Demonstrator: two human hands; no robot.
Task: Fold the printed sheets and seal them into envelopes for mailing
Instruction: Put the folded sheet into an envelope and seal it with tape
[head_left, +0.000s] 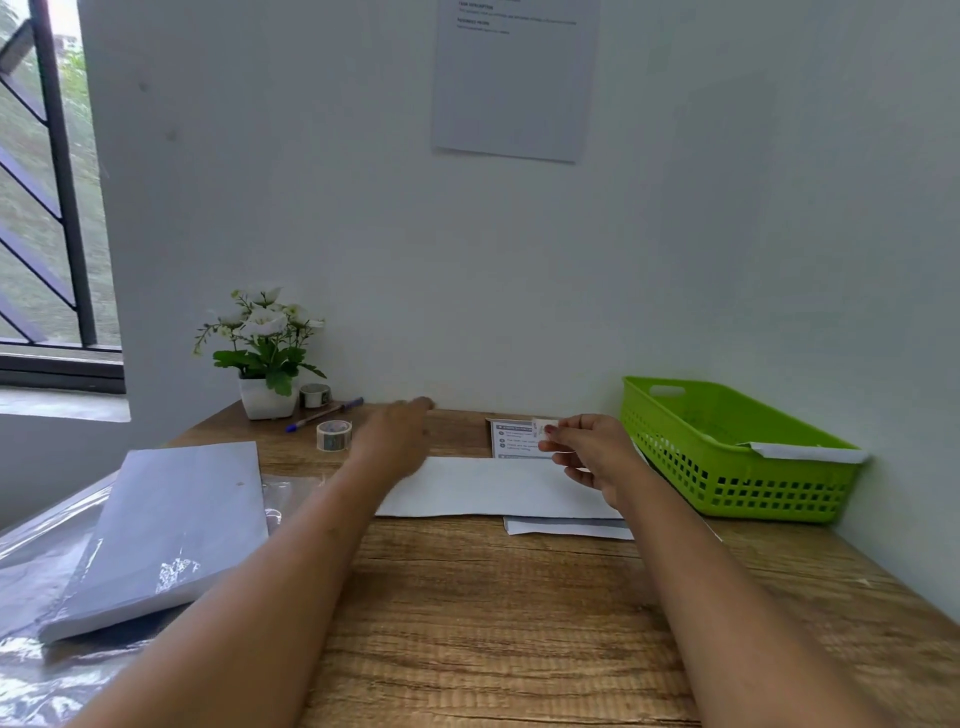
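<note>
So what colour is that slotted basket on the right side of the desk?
Bright lime green, seen clearly in the head view: the basket sits by the wall with a white sheet lying in it.

Two bare forearms enter from the lower frame; no sleeves, watch or rings visible; left hand (397, 434) motion-blurred; right hand (592, 457) sharper.

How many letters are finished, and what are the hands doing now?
One white envelope already sits in the green basket, so that one looks done. The right hand is pinching a small sticker or piece of tape above the envelope on the desk, probably to seal it. The left hand is blurred, near the tape roll. The big paper stack suggests plenty is left.
</note>
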